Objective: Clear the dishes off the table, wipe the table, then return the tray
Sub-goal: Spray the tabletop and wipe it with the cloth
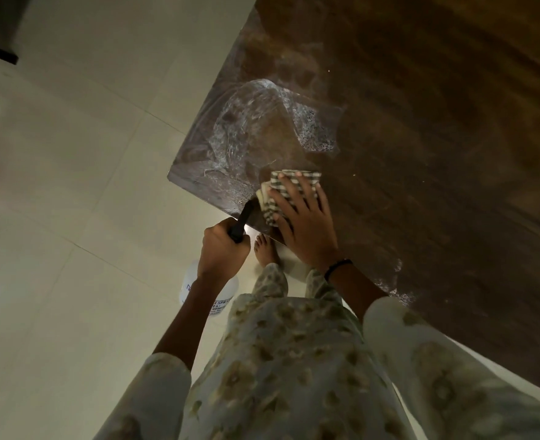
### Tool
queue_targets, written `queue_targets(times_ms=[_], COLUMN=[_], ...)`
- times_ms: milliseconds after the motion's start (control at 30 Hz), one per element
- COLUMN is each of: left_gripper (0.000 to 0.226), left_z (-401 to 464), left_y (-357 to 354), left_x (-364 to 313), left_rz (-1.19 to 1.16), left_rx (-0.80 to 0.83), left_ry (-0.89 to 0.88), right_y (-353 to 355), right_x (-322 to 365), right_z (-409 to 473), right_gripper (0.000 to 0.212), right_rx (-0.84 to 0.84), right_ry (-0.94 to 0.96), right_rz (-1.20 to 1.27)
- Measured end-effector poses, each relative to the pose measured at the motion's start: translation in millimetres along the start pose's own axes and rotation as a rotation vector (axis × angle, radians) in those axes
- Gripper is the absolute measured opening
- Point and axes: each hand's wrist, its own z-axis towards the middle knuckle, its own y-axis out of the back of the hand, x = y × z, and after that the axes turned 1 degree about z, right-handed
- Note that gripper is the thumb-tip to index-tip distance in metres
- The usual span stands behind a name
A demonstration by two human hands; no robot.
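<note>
One checked cloth (289, 195), one spray bottle (210, 293), one dark wooden counter (421, 122), and two hands are in view. The right hand (300, 223) lies flat on the cloth with its fingers straight and spread, so its grip is wide and pressing rather than closed round anything. The cloth is folded into a small pad under that palm and fingers, close to the counter's near edge and just in from its corner. Its long axis runs from the counter's edge at the wrist side toward the fingertips, inward across the counter, and a paler fold sticks out on the thumb side.

The left hand (222, 252) is curled in a tight grip round the black trigger head of the spray bottle, off the counter and just beside its edge, near the right hand's thumb. The black nozzle points up from that grip toward the cloth and the counter's corner; the white body of the bottle hangs below the wrist, over the pale tiled floor (71, 217).

Beyond the right hand's fingertips, wet whitish streaks (262, 122) cover the corner of the counter. A dark band (337, 267) circles the right wrist.
</note>
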Motion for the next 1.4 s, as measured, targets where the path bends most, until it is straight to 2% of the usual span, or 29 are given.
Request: queue_targets(times_ms=[100, 233, 300, 367, 500, 633, 767, 900, 1000, 1133, 1233, 1400], left_gripper=[0.012, 0.01, 0.007, 0.005, 0.005, 0.007, 0.009, 0.013, 0.011, 0.024, 0.017, 0.027], left_z=[1.5, 4.2, 7.1, 10.4, 16.2, 19.0, 23.2, 28.0, 33.1, 38.6, 44.0, 52.4], left_y=[6.3, 15.4, 19.7, 23.0, 28.4, 33.9, 39.3, 43.1, 47.0, 53.6, 56.8, 63.3], left_x=[0.5, 2.4, 4.0, 6.9, 10.1, 12.0, 17.0, 19.5, 17.4, 14.5, 15.6, 14.3], left_rz=[-0.01, -0.037, -0.055, -0.071, -0.087, -0.082, -0.093, -0.105, -0.117, -0.131, -0.12, -0.185], left_rx=[-0.018, -0.021, -0.016, -0.013, -0.016, -0.038, -0.046, -0.045, -0.065, -0.094, -0.095, -0.11], left_ry=[0.024, 0.057, 0.065, 0.069, 0.075, 0.062, 0.088, 0.107, 0.128, 0.156, 0.157, 0.231], right_y=[-9.4, -0.8, 7.6, 12.7, 9.8, -3.7, -0.8, 12.1, 11.1, 8.4, 8.6, 5.8], right_x=[20.9, -9.1, -31.5, -39.3, -1.2, 36.6, 6.8, -21.0, -14.9, -12.6, -10.0, 11.6], right_z=[2.8, -18.9, -18.1, -4.5, 37.7, 43.1, 13.2, 14.1, 24.0, 28.7, 36.1, 75.8], right_gripper=[0.047, 0.048, 0.05, 0.049, 0.047, 0.047, 0.05, 0.051, 0.05, 0.05, 0.05, 0.047], right_rx=[0.048, 0.12, 0.131, 0.111, 0.031, 0.053, 0.117, 0.107, 0.099, 0.079, 0.076, 0.048], right_ry=[0.133, 0.351, 0.319, 0.21, 0.054, 0.192, 0.391, 0.325, 0.286, 0.264, 0.272, 0.2], right_rz=[-0.015, -0.036, -0.063, -0.056, -0.012, -0.027, -0.052, -0.073, -0.066, -0.068, -0.07, -0.034])
